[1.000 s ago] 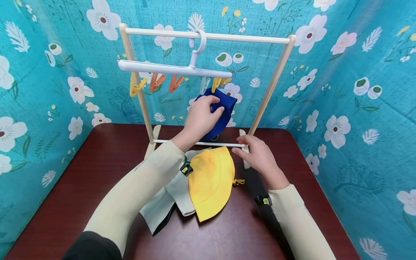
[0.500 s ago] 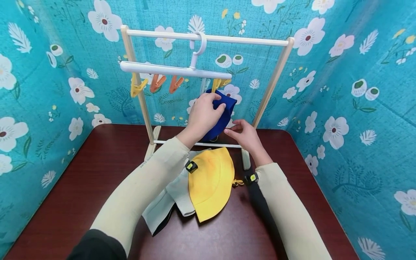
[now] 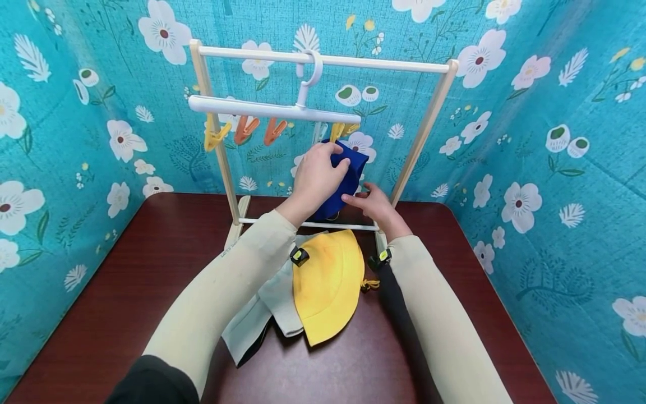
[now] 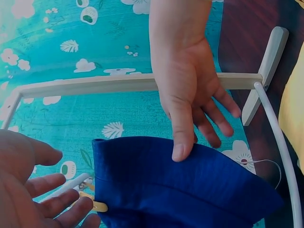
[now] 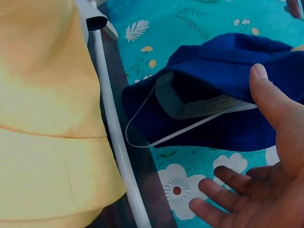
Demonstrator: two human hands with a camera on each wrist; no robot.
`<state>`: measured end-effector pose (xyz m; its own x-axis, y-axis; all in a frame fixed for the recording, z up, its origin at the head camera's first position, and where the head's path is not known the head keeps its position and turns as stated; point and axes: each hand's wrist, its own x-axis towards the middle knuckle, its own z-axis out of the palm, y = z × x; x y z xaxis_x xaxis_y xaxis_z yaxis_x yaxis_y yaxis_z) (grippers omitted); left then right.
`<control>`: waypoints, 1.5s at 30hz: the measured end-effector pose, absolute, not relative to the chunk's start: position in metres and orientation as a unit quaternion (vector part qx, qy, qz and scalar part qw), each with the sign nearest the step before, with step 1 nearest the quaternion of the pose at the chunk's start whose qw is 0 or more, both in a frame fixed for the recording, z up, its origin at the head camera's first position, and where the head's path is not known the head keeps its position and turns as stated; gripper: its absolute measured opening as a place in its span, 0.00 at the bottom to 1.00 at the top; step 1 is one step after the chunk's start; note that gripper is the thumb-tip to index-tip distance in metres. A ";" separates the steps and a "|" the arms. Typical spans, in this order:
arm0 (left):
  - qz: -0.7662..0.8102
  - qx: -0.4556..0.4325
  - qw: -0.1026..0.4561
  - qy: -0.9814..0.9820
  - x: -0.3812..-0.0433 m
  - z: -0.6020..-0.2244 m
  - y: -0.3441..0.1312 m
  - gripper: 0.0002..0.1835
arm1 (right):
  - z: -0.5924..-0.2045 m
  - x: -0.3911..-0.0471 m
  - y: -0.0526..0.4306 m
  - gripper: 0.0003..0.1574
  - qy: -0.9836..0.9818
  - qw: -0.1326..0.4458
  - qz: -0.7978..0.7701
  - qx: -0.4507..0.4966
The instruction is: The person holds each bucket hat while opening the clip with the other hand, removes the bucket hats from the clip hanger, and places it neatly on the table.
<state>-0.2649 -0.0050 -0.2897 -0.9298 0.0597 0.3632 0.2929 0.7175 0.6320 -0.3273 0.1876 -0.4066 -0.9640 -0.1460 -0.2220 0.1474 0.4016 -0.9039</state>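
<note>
A blue brimmed hat (image 3: 359,161) hangs below a yellow clothespin (image 3: 335,133) on the white hanger (image 3: 252,107). My left hand (image 3: 315,177) is in front of the hat; the left wrist view shows its relaxed fingers beside the clip and apart from the fabric. From the right, my right hand (image 3: 377,206) reaches the hat's edge. Its thumb lies against the blue cloth (image 4: 156,185), while the other fingers stay spread. Seen from the right wrist, the hat's hollow (image 5: 185,95) faces the camera, with a thin white elastic string (image 5: 190,129) across it.
The hanger hooks over a wooden rack (image 3: 429,120). More clothespins, including an orange one (image 3: 274,132), hang to the left. A yellow hat (image 3: 328,280) lies on the dark red table (image 3: 136,269), over pale grey cloth (image 3: 282,303). A flowered curtain (image 3: 565,185) surrounds the table.
My right hand has moved up and left from the rack's lower right corner to the blue hat's edge. The left hand has barely shifted.
</note>
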 end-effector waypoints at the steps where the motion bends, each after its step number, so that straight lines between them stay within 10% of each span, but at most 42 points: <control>1: -0.364 -0.097 0.162 -0.912 -0.265 -0.290 -0.005 0.21 | -0.407 -0.329 0.187 0.75 0.820 0.138 -0.555 0.001; 8: -0.372 -0.098 0.157 -0.910 -0.263 -0.288 -0.002 0.21 | -0.412 -0.335 0.181 0.68 0.787 0.131 -0.603 0.003; 18: -0.375 -0.094 0.171 -0.906 -0.264 -0.286 -0.004 0.21 | -0.417 -0.320 0.180 0.28 0.802 0.047 -0.596 -0.009; 45: -0.427 -0.094 0.154 -0.886 -0.259 -0.264 -0.009 0.23 | -0.371 -0.224 0.180 0.27 0.935 -0.181 -0.285 -0.108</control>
